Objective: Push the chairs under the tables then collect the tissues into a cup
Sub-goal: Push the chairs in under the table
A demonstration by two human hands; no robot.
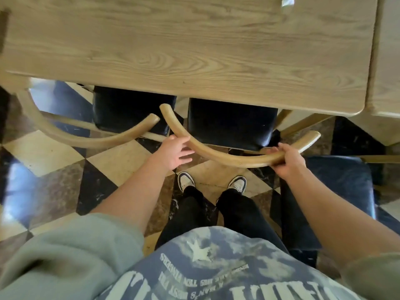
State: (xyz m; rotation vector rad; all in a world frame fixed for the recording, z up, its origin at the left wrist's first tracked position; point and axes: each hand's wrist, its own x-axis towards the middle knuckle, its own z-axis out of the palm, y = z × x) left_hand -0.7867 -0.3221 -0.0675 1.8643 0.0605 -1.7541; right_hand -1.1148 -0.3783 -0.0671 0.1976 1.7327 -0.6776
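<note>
Nearest: 2 bare forearms with grey-green sleeves pushed up, patterned blue shirt front, 2 black trouser legs, 2 pale shoes (185, 180) planted on a checkered floor (54, 154) of cream, brown and black tiles.

Next out, 2 hands on 1 curved wooden backrest (227, 155). Left hand (176, 153) flat against the left stretch of the curve, thumb on the rail's top, fingers spread and loose below it, not wrapped. Right hand (287, 160) wrapped over the right stretch near its end, fingers curled under, thumb on top, grip pressed tight on the rail.

Chairs counted: 3 with black seats in view. Held chair's seat (229, 124) partly under the table edge, rear part and backrest still outside it. Second chair (129, 109) just beside on the left, its seat also partly under, its curved backrest (86, 139) reaching almost to the held one, ends near but apart. Third seat (337, 187) at the right, beside the right forearm, well clear of the table.

Farther: 1 light wood table (194, 50) filling the upper frame, 1 more tabletop (387, 61) butted at its right side. At the far right of the first table's top, 1 white crumpled scrap (287, 1), cut by the frame; likely a tissue, cannot tell for sure.
</note>
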